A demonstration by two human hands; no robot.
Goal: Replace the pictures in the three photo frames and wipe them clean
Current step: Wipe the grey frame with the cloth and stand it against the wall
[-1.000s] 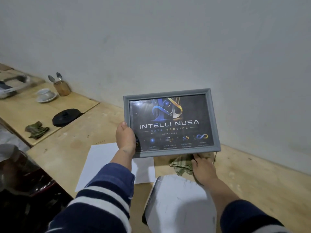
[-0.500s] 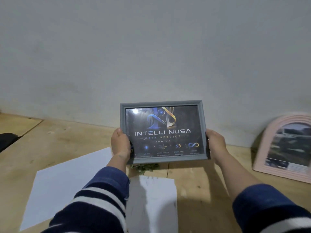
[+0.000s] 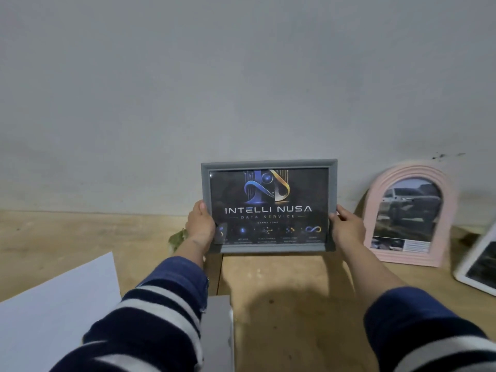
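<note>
A grey photo frame (image 3: 269,164) with a dark "INTELLI NUSA" picture stands upright near the wall on the wooden table (image 3: 290,291). My left hand (image 3: 200,225) grips its left edge and my right hand (image 3: 347,228) grips its right edge. A pink arched frame (image 3: 451,210) with a car picture leans on the wall to the right. A white frame (image 3: 477,264) shows partly at the right edge. A green cloth (image 3: 177,238) peeks out behind my left wrist.
A white sheet of paper (image 3: 59,304) lies at the lower left. A grey-white board (image 3: 218,331) lies between my forearms. The plain wall (image 3: 241,89) rises straight behind the table.
The grey frame has moved away from me, toward the wall and down to the table. My view has shifted right, so the pink frame shows fully and a white frame appears.
</note>
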